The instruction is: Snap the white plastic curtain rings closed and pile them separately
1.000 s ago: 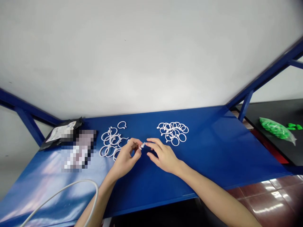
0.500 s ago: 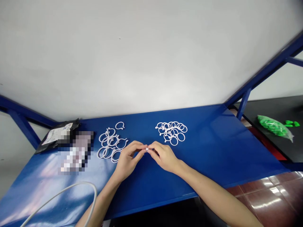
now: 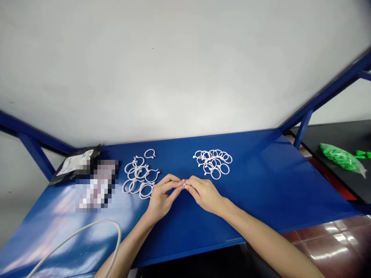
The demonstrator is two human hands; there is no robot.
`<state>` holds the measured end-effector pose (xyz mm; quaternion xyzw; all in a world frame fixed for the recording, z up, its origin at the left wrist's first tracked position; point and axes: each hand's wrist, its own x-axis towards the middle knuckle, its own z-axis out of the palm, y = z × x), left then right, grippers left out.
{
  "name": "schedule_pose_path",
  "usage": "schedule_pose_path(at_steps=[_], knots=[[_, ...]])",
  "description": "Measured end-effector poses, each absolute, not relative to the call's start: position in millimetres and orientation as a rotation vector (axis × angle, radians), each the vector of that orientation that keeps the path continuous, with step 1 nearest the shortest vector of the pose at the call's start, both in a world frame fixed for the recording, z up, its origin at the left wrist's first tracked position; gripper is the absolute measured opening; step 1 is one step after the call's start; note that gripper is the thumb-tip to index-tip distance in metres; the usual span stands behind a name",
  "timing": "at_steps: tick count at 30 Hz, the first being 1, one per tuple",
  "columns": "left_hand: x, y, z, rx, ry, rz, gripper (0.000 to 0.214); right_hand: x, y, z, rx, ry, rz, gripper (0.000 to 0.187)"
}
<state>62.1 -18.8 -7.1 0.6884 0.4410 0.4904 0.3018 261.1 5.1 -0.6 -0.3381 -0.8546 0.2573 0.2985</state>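
Observation:
My left hand [image 3: 162, 197] and my right hand [image 3: 204, 192] meet fingertip to fingertip over the blue table [image 3: 261, 181]. Between them they pinch one small white plastic ring [image 3: 184, 185], mostly hidden by the fingers. A loose heap of white rings [image 3: 140, 174] lies just left of my left hand. A second, tighter heap of white rings [image 3: 213, 160] lies beyond my right hand.
A black packet with a white label [image 3: 75, 162] and a blurred-out item lie at the table's left end. A white cable [image 3: 87, 235] curves across the near left. A bag of green pieces [image 3: 342, 157] rests on a dark surface at right. A white wall stands behind.
My hands have come together from being slightly apart. Both now pinch the ring, which my left hand alone held a second ago. They shifted a little to the right.

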Motion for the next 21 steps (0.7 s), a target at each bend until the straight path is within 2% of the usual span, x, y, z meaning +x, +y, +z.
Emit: schedule_pose_path(at_steps=[13, 16, 21], knots=[[62.0, -13.8, -6.7, 2.133, 1.313, 1.199, 0.018, 261.6, 13.3, -5.7, -0.925, -2.308, 0.471, 0.03], [55.4, -9.0, -7.3, 2.299, 1.691, 1.062, 0.029, 271.8, 24.9, -3.2, -1.081, -2.251, 0.343, 0.026], [35.4, -6.9, -11.3, 2.322, 2.394, 0.67, 0.039, 303.0, 47.6, 8.3, -1.655, -2.016, -0.039, 0.023]])
